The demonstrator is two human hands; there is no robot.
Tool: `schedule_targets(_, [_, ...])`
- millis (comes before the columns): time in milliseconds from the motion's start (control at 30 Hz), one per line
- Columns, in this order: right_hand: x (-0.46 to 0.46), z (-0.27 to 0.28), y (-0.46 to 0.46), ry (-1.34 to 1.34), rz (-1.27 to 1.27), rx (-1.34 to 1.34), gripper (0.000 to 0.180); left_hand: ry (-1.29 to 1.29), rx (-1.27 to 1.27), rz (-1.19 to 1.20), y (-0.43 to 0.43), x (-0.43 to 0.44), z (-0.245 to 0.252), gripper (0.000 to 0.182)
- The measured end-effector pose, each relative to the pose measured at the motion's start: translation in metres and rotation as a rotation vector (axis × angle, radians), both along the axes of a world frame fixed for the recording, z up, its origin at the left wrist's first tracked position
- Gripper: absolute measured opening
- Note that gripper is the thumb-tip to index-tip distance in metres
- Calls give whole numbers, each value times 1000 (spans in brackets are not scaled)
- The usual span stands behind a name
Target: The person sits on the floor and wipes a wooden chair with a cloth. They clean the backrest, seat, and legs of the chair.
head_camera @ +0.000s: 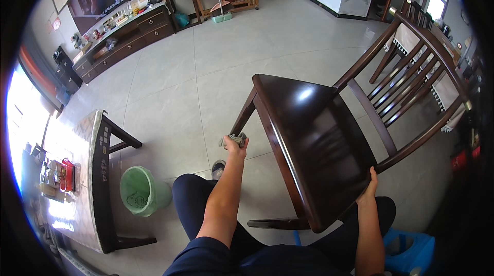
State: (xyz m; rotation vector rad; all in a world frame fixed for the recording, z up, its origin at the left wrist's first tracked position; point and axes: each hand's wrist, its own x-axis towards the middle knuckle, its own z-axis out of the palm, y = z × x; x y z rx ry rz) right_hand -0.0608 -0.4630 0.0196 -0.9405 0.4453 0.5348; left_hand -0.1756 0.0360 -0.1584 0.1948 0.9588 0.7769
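Observation:
A dark brown wooden chair (pixel 320 133) with a slatted back stands tilted in front of me, its glossy seat facing up. My left hand (pixel 236 148) grips a crumpled grey-green cloth (pixel 234 140) against the lower end of a chair leg (pixel 245 113). The cloth hides the tip of that leg. With the thumb on top, my right hand (pixel 369 189) holds the edge of the seat near the backrest (pixel 409 83). The fingers of that hand are hidden under the seat. Another chair leg (pixel 279 223) points left above my lap.
To my left stand a green lined waste bin (pixel 160 195) and a low table (pixel 79 168) bearing a red basket (pixel 67 175). A blue plastic stool (pixel 411 251) is at lower right. Further off are a TV cabinet (pixel 129 46), a plant stand (pixel 245 0) and a dining chair (pixel 386 60).

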Motion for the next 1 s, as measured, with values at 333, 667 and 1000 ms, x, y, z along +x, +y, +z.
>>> schedule_targets(333, [3,-3,0,23,37,58,66,-245,467,-412,-38,47,212,39])
schedule_targets(667, [12,-16,-3,-56,33,78,67,54,1172,-615,-161,-55,238,53])
schedule_targets(1000, [6,-12,0,-26,12,42,65,197,1248,-891,-236,-152,257,44])
